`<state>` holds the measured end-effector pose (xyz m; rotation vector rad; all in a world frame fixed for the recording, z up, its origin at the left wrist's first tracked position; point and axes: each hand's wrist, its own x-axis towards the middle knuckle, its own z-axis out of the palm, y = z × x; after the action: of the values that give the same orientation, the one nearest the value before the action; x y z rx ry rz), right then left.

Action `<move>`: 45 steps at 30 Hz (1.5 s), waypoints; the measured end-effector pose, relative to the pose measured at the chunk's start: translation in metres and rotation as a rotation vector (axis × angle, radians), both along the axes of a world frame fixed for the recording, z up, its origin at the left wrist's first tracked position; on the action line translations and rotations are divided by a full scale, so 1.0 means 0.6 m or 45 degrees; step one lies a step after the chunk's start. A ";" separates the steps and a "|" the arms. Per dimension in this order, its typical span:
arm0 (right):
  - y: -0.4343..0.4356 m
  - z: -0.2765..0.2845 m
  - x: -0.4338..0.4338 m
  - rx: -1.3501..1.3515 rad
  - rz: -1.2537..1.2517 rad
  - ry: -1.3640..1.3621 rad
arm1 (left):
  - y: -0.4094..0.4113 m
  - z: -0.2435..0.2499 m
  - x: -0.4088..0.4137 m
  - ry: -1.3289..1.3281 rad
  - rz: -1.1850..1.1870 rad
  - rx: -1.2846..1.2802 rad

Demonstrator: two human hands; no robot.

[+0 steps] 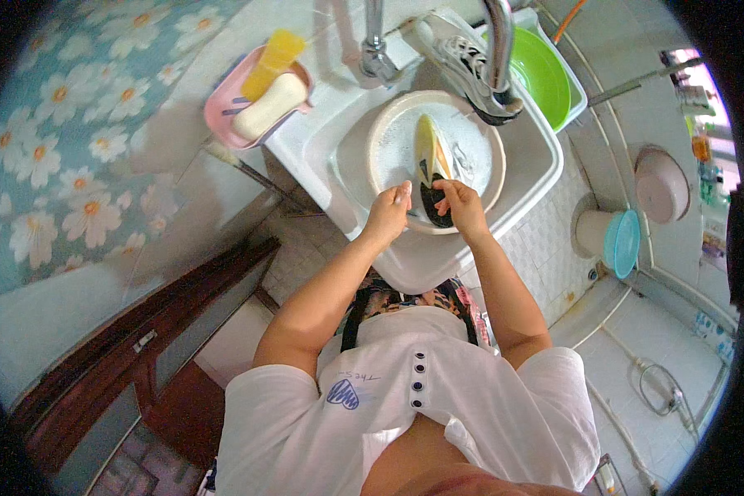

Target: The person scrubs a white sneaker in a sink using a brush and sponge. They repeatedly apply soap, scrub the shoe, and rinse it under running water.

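Observation:
A cream plastic basin (pixel 375 139) of cloudy, sudsy water stands in the white sink (pixel 542 177). In it a shoe (pixel 429 146) with a yellowish sole and a black heel part lies on its side, toe away from me. My right hand (pixel 463 208) grips the shoe at its heel end. My left hand (pixel 394 211), fingers curled, is over the basin's near left rim, just beside the shoe; whether it holds anything small, I cannot tell. A wet white and grey sneaker (pixel 471 68) with dark laces rests on the sink's back right, partly behind the faucet spout (pixel 500 43).
A pink soap dish (pixel 217 115) with a white soap bar (pixel 271 106) and a yellow block (pixel 274 62) sits at the back left corner. A green basin (pixel 539 74) is beyond the sink at right. A blue basin (pixel 623 243) and a pinkish basin (pixel 662 186) are farther right.

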<state>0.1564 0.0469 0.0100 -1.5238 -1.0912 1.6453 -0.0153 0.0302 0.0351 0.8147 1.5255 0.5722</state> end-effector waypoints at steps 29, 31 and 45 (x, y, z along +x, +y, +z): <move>0.087 -0.176 -0.015 0.080 0.385 -0.791 | 0.135 -0.181 0.083 0.186 0.091 -0.346; 0.072 -0.195 -0.009 0.149 0.389 -0.753 | 0.127 -0.230 0.070 0.290 0.081 -0.319; 0.100 -0.166 -0.037 0.082 0.344 -0.561 | 0.126 -0.302 0.023 -0.402 0.694 -0.445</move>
<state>0.1341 0.1070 -0.0898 -1.8087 -1.6283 1.4566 -0.0017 0.1056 -0.1462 0.0250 1.4900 0.7597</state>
